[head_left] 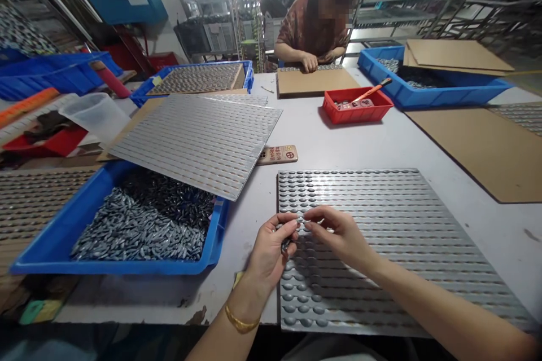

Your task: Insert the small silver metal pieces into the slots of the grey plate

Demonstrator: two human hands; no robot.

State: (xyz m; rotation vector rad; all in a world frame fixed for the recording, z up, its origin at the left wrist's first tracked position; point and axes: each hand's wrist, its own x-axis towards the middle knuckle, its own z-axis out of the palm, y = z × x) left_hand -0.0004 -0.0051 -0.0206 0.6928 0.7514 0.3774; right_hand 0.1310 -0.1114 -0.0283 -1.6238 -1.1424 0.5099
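A ridged grey board (393, 237) with rows of shallow hollows lies flat in front of me. Small glossy grey spindle-shaped pieces (292, 192) fill several columns along its left side. My left hand (266, 248), a gold bangle at its wrist, is curled around several such pieces above the board's left edge. Its thumb and forefinger meet the fingertips of my right hand (341, 231), which is closed in a pinch over the board. One small grey piece (300, 219) shows between the two hands' fingertips. Fingers partly hide the pieces in my left palm.
Left of the board, a blue tray (218, 237) holds a heap of loose grey pieces (144, 231). Another ridged board (199, 135) overlaps its back. Behind are a phone (279, 154) and a red bin (358, 110). Across the table, a person (313, 28) works at a brown board (317, 83).
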